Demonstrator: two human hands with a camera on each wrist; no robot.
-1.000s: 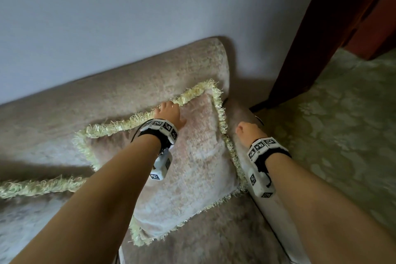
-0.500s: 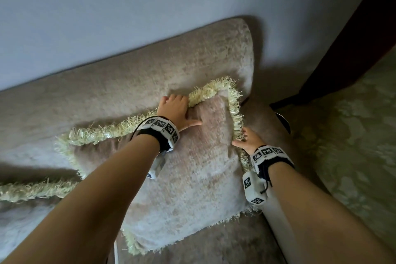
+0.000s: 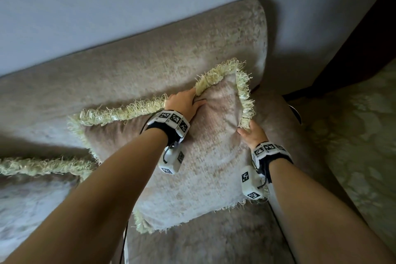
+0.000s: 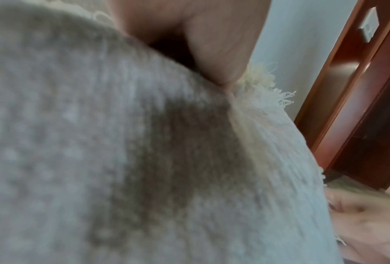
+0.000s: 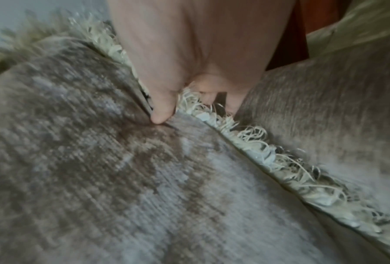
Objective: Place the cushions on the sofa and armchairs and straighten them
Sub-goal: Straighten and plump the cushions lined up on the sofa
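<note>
A beige cushion (image 3: 205, 167) with a pale yellow fringe leans against the sofa's backrest (image 3: 150, 66), close to the right armrest (image 3: 276, 118). My left hand (image 3: 185, 104) grips its top edge near the upper right corner, thumb on the front face and fingers behind the fringe. My right hand (image 3: 249, 134) pinches the cushion's right edge at the fringe, thumb on the front. The left wrist view shows my thumb (image 4: 221, 53) pressed into the cushion fabric (image 4: 99, 142). In the right wrist view my thumb (image 5: 160, 100) dents the cushion (image 5: 87, 160) beside the fringe (image 5: 257, 148).
A second fringed cushion (image 3: 32, 188) lies at the left on the sofa seat. A pale wall (image 3: 128, 6) rises behind the backrest. A dark wooden door frame (image 3: 364, 38) stands at the right, above a green patterned carpet (image 3: 353, 146).
Both hands have gone from resting on the cushion and armrest to gripping the cushion's top and right edges. The cushion's upper right corner has risen and stands more upright against the backrest.
</note>
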